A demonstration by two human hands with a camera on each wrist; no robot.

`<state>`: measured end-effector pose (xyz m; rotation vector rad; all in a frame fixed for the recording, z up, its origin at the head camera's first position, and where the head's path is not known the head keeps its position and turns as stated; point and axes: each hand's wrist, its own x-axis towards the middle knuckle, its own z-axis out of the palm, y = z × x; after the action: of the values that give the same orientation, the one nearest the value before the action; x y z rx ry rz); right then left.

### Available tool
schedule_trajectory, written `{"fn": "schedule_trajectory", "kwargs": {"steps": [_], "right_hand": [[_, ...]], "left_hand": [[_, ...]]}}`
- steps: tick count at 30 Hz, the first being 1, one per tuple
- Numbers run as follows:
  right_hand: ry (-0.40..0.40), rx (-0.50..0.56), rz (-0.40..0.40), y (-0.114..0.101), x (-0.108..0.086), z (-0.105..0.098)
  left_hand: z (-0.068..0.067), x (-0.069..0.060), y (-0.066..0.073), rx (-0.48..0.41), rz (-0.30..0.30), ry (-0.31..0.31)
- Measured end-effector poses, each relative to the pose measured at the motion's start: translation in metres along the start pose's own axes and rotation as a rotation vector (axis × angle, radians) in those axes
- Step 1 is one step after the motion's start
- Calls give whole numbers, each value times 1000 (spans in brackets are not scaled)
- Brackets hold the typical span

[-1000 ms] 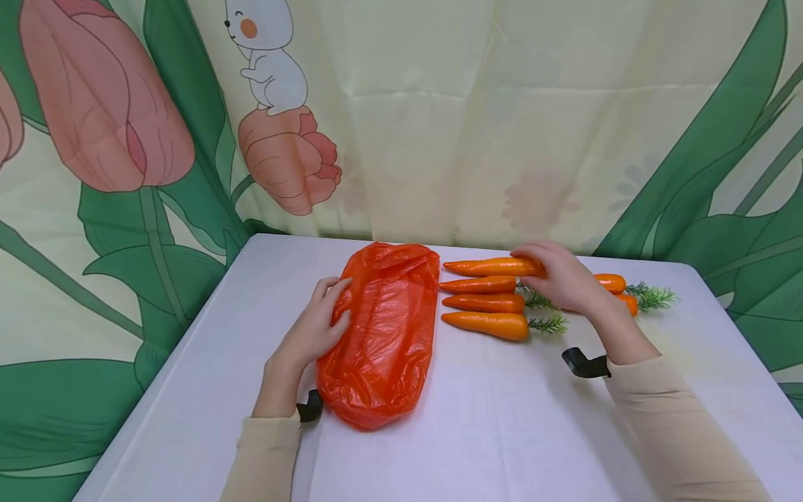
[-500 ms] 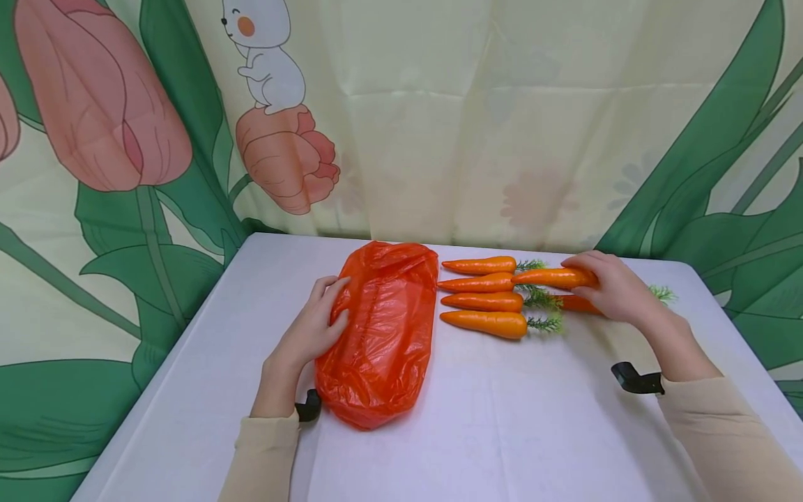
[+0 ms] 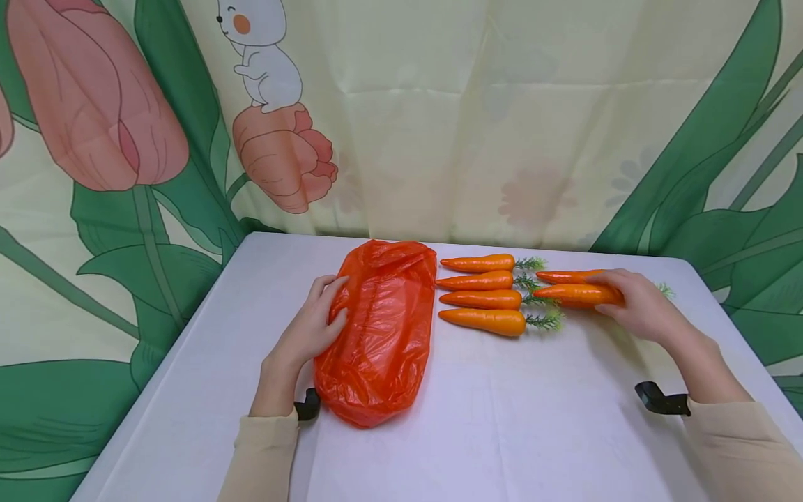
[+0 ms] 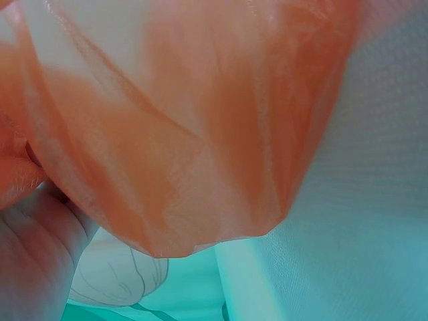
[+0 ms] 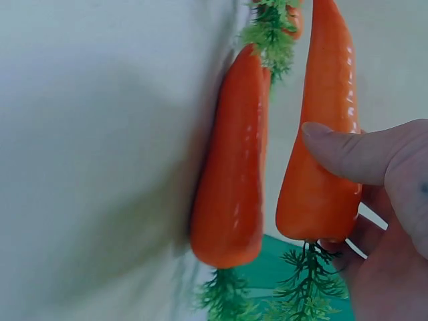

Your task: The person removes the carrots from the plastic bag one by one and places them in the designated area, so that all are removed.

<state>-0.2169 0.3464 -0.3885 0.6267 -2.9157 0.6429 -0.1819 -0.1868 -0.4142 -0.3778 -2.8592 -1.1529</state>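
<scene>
In the head view, my left hand (image 3: 307, 324) holds the left side of a crinkled, translucent red plastic bag (image 3: 383, 335), fingers and thumb spaced apart on it. The left wrist view shows the bag (image 4: 194, 134) covering part of that hand. My right hand (image 3: 646, 303) grips an orange carrot (image 3: 574, 295) by its thick end. In the right wrist view, the thumb lies across the held carrot (image 5: 321, 134), and its green top hangs below. Another carrot (image 5: 231, 167) lies beside it on the table. The head view shows a further carrot (image 3: 564, 276) just behind, partly hidden by the hand.
Several carrots (image 3: 483, 319) with green tops lie in a column right of the bag, tips pointing left. A white cloth (image 3: 477, 418) covers the table. Behind its far edge hangs a curtain (image 3: 426, 139) printed with tulips and a rabbit.
My right hand let go of the rearmost carrot in the column, moved right, took hold of another carrot and shifted toward the front right with it. My left hand and the bag stayed in place.
</scene>
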Motion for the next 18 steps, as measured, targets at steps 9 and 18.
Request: {"fn": "schedule_trajectory", "kwargs": {"steps": [9, 18], "right_hand": [[-56, -16, 72, 12, -16, 4], [-86, -3, 139, 27, -27, 10]], "left_hand": [[-1, 0, 0, 9, 5, -5], [1, 0, 1, 10, 12, -3]]}}
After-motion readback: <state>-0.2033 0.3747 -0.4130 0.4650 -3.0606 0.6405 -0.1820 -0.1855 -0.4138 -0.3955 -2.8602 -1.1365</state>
